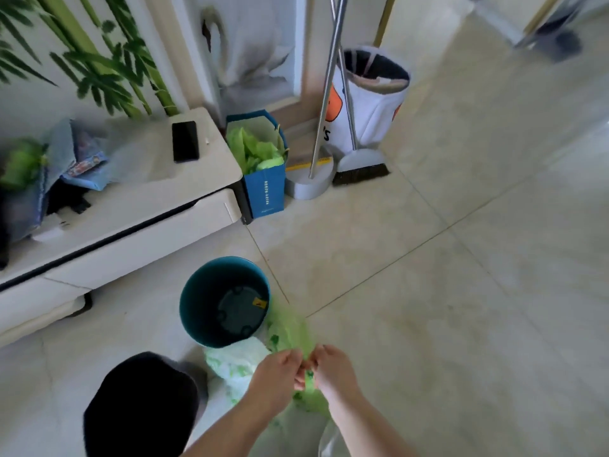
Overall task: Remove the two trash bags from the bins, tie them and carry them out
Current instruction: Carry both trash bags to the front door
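A teal round bin stands on the floor with nothing inside it. To its lower left sits a second bin lined with a black trash bag. Just below the teal bin, a thin green trash bag hangs in front of me, with white waste showing through its left side. My left hand and my right hand pinch the bag's gathered top between them, fingertips close together.
A white low cabinet with a black phone stands at left. Beside it are a blue paper bag stuffed with green plastic, a broom and dustpan, and a white fabric basket. Open tiled floor stretches to the right.
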